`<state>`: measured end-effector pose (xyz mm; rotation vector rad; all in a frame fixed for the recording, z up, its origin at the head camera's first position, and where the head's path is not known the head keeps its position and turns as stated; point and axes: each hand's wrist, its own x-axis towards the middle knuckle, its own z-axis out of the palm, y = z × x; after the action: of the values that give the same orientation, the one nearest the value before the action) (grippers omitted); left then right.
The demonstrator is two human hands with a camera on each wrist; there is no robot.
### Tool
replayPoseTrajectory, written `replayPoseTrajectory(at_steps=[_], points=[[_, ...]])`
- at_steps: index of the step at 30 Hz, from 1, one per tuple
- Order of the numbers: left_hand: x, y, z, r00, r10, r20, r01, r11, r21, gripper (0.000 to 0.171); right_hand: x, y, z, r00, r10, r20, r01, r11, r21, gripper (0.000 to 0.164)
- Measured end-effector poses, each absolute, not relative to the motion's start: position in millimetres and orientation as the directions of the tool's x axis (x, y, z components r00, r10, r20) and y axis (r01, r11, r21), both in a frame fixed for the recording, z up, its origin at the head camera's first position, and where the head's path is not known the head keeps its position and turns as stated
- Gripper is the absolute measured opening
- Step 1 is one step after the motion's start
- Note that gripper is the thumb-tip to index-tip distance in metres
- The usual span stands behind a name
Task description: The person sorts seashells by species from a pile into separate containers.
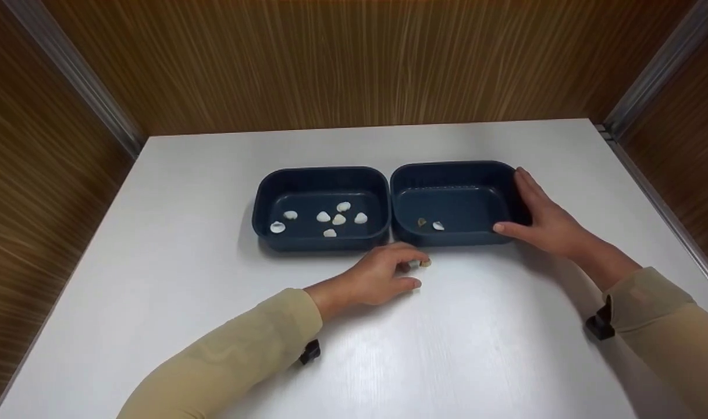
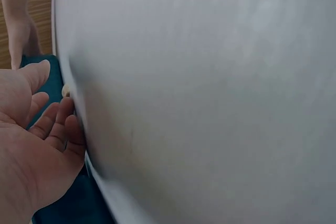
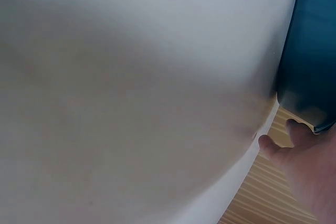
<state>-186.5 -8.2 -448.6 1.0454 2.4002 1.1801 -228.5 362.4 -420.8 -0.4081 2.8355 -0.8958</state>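
My left hand (image 1: 383, 273) is low over the white table, just in front of the gap between two dark blue boxes. Its thumb stands apart from the bent fingers. At the fingertips is a small tan shell (image 1: 426, 262), also seen in the left wrist view as a pale shell (image 2: 65, 91). My right hand (image 1: 548, 224) rests against the right end of the right box (image 1: 452, 238), fingers straight along its side and thumb at the front rim. In that box lie a brownish shell (image 1: 422, 222) and a white shell (image 1: 438, 226).
The left box (image 1: 324, 243) stands beside the right one and holds several white shells (image 1: 338, 219) spread over its floor. Behind the table (image 1: 185, 192) rises a wood-grain panel (image 1: 354, 64), with similar panels at both sides.
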Motion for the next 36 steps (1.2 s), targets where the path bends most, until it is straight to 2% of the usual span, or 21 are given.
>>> replayPoseTrajectory(at_steps=[15, 25, 36], points=[[-191.7, 1.5, -451.2, -0.692, 0.720, 0.053, 0.550, 0.478, 0.685, 0.046, -228.4, 361.4, -419.1, -0.958, -0.278, -0.066, -0.188, 0.787, -0.587, 0.114], [-191.4, 6.0, -450.5, -0.685, 0.725, 0.073, 0.576, 0.476, 0.665, 0.031, -230.5, 360.9, -419.5, -0.959, -0.272, -0.079, -0.180, 0.801, -0.570, 0.114], [-192.4, 6.8, -453.9, -0.703, 0.709, 0.058, 0.564, 0.506, 0.652, 0.036, -228.2, 361.9, -420.7, -0.956, -0.285, -0.063, -0.199, 0.793, -0.576, 0.114]])
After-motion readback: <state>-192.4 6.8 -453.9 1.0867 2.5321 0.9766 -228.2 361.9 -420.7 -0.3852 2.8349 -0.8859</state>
